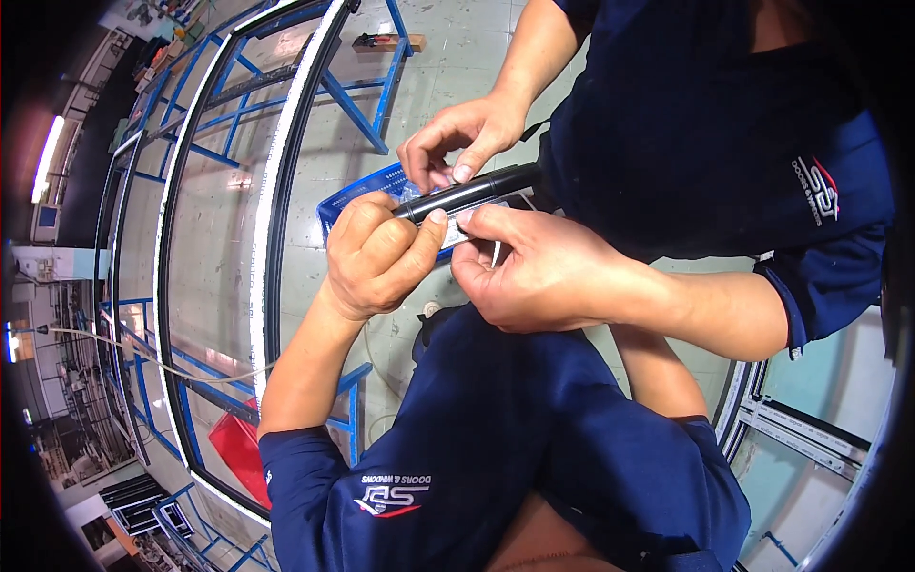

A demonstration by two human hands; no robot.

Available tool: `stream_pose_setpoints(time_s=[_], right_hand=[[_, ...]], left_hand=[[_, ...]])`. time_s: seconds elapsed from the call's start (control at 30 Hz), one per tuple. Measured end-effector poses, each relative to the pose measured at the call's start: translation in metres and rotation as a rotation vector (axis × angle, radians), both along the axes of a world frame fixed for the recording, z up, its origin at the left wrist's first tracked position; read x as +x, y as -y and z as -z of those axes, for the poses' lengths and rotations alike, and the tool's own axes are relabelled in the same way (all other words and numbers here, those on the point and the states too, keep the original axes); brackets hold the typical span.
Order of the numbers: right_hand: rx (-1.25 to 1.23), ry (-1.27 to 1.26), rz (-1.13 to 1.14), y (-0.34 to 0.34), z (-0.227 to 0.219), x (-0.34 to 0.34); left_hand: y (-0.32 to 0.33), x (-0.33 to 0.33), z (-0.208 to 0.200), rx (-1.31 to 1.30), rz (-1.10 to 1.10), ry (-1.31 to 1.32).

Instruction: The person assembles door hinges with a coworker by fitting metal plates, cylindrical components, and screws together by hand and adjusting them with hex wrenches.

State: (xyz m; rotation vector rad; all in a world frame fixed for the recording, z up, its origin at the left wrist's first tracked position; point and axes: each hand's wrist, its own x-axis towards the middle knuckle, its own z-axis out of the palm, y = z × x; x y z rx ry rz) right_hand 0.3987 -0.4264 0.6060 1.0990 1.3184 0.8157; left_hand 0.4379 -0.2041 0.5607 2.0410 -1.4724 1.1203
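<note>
My left hand is closed in a fist around the near end of a black bar, thumb pressed to a small white strip under it. My right forearm rises from below and its hand is hidden behind a co-worker's arm. The co-worker in a navy shirt stands opposite. One of their hands pinches the white strip right beside my thumb. Their other hand touches the bar from above with its fingertips.
A blue plastic crate sits under the hands. Large black-and-white window frames lie on blue metal racks to the left. A red bin is on the floor at lower left, and pale metal profiles are at lower right.
</note>
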Motion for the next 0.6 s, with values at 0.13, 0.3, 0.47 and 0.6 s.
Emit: stream_pose_setpoints(time_s=[0.13,0.3,0.47,0.6], right_hand=[[-0.044,-0.069,-0.009,0.003,-0.011,0.0],[-0.007,0.021,-0.044,0.016,0.008,0.006],[0.053,0.202,-0.043,0.023,0.009,0.008],[-0.18,1.039,-0.095,0.021,0.057,0.026]], left_hand=[[-0.001,0.001,0.002,0.046,0.017,0.024],[-0.002,0.002,0.006,0.085,0.0,0.025],[0.003,0.0,0.003,0.113,0.033,0.022],[0.011,-0.003,-0.003,0.11,0.065,0.024]])
